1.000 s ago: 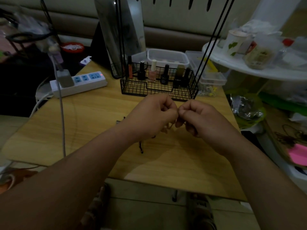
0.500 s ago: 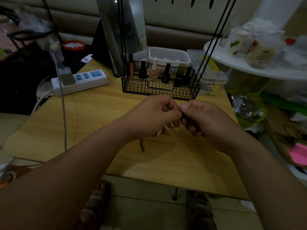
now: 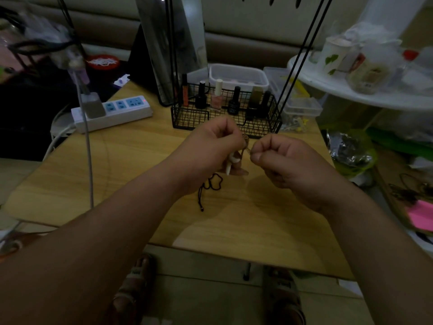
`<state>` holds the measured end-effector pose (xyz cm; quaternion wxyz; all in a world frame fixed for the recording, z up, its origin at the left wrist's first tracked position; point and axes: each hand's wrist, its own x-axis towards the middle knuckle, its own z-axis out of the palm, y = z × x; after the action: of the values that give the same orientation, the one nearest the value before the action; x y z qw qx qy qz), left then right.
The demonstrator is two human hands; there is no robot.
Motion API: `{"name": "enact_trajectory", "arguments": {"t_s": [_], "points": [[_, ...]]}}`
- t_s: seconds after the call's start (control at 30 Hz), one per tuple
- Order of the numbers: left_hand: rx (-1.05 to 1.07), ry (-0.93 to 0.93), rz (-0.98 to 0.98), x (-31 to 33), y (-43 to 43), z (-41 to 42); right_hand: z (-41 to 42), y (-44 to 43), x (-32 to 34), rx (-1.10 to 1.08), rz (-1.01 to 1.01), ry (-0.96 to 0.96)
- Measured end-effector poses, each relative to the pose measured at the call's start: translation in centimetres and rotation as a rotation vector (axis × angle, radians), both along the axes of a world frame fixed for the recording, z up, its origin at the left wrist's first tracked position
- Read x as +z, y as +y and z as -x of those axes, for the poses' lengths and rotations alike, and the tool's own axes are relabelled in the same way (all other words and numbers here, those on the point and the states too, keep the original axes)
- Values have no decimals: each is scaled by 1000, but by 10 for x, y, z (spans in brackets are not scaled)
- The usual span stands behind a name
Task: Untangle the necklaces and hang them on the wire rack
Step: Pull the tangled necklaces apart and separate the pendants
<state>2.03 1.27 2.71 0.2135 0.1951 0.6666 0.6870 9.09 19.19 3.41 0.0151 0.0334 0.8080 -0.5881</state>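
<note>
- Holding the tangled necklaces (image 3: 234, 160) above the tabletop (image 3: 131, 174), your left grip (image 3: 210, 148) has its fingers curled round the bundle, with a white tooth-shaped pendant (image 3: 230, 164) sticking out beneath them.
- Your right grip (image 3: 288, 163) sits just beside it at 3 o'clock, thumb and forefinger pinched on a fine strand of the same tangle; the other fingers are curled in.
- A small brownish charm (image 3: 246, 138) shows in the gap between the two grips.
- A black cord (image 3: 212, 184) hangs out of your left grip toward 6 o'clock and lies in loose loops on the tabletop, its knotted end farthest down.
- The wire rack (image 3: 262, 127) stands at 12 o'clock from your hands, near but apart from them. Its mesh basket holds nail polish bottles (image 3: 216, 99), and thin black rods rise from it out of view.
- A white power strip (image 3: 117, 111) lies at 10 o'clock, well apart, with a grey plug in it.
- A clear plastic box (image 3: 237, 75) sits behind the rack.
</note>
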Motion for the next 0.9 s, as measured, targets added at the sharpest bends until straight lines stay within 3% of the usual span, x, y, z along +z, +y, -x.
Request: {"name": "enact_trajectory", "arguments": {"t_s": [0.2,0.37,0.63,0.77,0.9], "points": [[0,90,59,-3,0,4,-1,-2,-2,-38,-68,48],[4,290,202,-8,-2,7,-4,-4,-2,-52,-93,48],[24,542,360,-12,3,-1,-6,-5,-4,-142,-295,103],[29,533,346,-12,4,-1,-5,-6,-4,-205,-184,138],[-1,456,338,-12,4,1,-4,-5,-6,-213,-20,44]]}}
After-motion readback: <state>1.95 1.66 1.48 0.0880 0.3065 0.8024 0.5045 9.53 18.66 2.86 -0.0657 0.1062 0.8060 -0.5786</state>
